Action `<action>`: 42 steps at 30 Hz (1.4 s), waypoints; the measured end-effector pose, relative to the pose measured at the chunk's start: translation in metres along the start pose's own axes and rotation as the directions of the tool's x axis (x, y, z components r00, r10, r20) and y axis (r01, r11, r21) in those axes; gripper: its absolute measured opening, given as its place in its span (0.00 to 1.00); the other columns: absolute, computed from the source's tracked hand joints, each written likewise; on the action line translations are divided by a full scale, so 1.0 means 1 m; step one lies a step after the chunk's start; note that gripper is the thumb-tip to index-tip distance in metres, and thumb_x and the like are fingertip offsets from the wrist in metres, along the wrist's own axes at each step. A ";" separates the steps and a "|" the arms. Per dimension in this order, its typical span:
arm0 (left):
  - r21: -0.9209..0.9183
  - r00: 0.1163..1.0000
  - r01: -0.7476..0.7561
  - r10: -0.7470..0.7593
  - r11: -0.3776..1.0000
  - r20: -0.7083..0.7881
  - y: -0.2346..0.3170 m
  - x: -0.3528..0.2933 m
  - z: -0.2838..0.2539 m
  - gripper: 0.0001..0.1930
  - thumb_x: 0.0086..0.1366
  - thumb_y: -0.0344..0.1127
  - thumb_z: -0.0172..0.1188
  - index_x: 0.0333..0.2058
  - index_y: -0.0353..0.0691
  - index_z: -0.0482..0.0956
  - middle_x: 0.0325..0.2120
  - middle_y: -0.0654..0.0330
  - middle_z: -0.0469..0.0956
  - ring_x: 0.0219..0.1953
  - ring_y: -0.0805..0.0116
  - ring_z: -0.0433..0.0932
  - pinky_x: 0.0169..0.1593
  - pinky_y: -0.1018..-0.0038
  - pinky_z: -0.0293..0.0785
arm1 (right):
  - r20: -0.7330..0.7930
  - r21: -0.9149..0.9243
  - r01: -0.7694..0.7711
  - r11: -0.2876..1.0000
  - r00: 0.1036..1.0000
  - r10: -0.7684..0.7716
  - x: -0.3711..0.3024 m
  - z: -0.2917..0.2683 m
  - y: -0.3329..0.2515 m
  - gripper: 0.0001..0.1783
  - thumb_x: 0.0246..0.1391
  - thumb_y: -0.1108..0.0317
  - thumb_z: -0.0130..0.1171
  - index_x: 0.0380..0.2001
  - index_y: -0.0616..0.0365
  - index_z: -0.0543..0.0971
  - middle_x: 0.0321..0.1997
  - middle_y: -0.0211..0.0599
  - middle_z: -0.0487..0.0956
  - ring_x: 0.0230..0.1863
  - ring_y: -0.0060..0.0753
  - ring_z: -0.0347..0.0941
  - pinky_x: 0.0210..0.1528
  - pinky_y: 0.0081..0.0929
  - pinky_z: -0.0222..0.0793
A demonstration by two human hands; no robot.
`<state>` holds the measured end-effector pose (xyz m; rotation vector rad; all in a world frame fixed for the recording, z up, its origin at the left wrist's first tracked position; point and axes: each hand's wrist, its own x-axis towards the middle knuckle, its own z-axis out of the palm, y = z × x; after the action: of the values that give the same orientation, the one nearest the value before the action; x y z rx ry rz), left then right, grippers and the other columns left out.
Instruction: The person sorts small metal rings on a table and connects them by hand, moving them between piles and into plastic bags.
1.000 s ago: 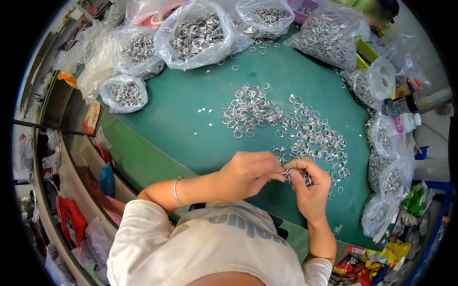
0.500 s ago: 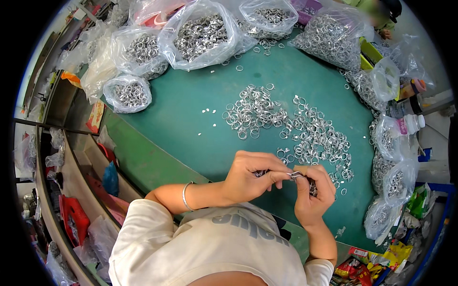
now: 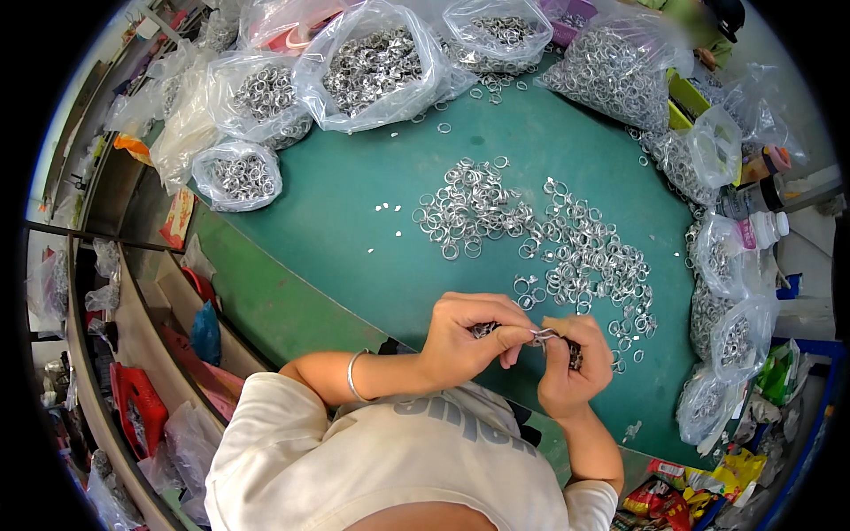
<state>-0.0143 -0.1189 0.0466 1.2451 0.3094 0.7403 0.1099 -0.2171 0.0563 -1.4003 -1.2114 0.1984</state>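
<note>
Close to the table's front edge, my two hands meet over the green tabletop. My left hand [image 3: 471, 341] is closed, thumb and forefinger pinching a silver ring [image 3: 544, 334] from the left, with more rings [image 3: 483, 329] tucked in its palm. From the other side my right hand [image 3: 575, 365] pinches the same ring, and further rings [image 3: 575, 356] show inside its curled fingers. Just beyond the hands lie two loose piles of silver rings, one pile [image 3: 469, 208] farther left and the other pile [image 3: 593, 257] nearer on the right.
Clear plastic bags of rings line the back, including a large open bag [image 3: 372, 75] and a small bag [image 3: 237, 175]. More bags [image 3: 733, 341] and a white-capped bottle [image 3: 763, 232] stand along the right edge. Shelves with a red basket [image 3: 138, 407] are at left. Another person [image 3: 708, 26] is at the far right.
Both hands have moved slightly down toward my body, still pinching together. The ring piles stay the same. The other person at the far right has shifted a little.
</note>
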 end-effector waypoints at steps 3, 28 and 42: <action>-0.055 0.998 0.063 -0.065 0.996 -0.027 0.000 0.000 0.002 0.04 0.59 0.23 0.60 0.28 0.27 0.80 0.24 0.54 0.79 0.19 0.74 0.75 0.21 0.80 0.70 | -0.005 0.091 -0.053 0.994 0.999 0.054 -0.004 0.001 0.006 0.02 0.51 0.80 0.58 0.30 0.67 0.76 0.26 0.41 0.77 0.22 0.27 0.69 0.23 0.21 0.64; 0.452 0.894 -0.419 0.444 0.787 0.055 -0.013 0.005 -0.002 0.06 0.54 0.20 0.64 0.32 0.33 0.82 0.29 0.55 0.77 0.23 0.73 0.75 0.23 0.79 0.70 | 0.228 0.382 -0.451 0.806 0.892 0.391 0.005 -0.009 0.002 0.06 0.57 0.74 0.54 0.35 0.66 0.78 0.26 0.33 0.76 0.19 0.15 0.64 0.20 0.14 0.57; 0.079 0.900 0.428 -0.416 0.901 -0.126 -0.031 0.048 -0.036 0.08 0.61 0.30 0.61 0.38 0.34 0.82 0.25 0.64 0.78 0.20 0.80 0.70 0.21 0.84 0.63 | 0.196 0.559 -0.680 0.475 0.665 0.720 0.005 -0.015 0.033 0.09 0.62 0.67 0.53 0.39 0.63 0.75 0.26 0.31 0.74 0.17 0.13 0.63 0.15 0.12 0.54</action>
<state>0.0102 -0.0650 0.0147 1.1835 0.6914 0.4166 0.1406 -0.2145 0.0360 -1.2305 -0.3495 1.0292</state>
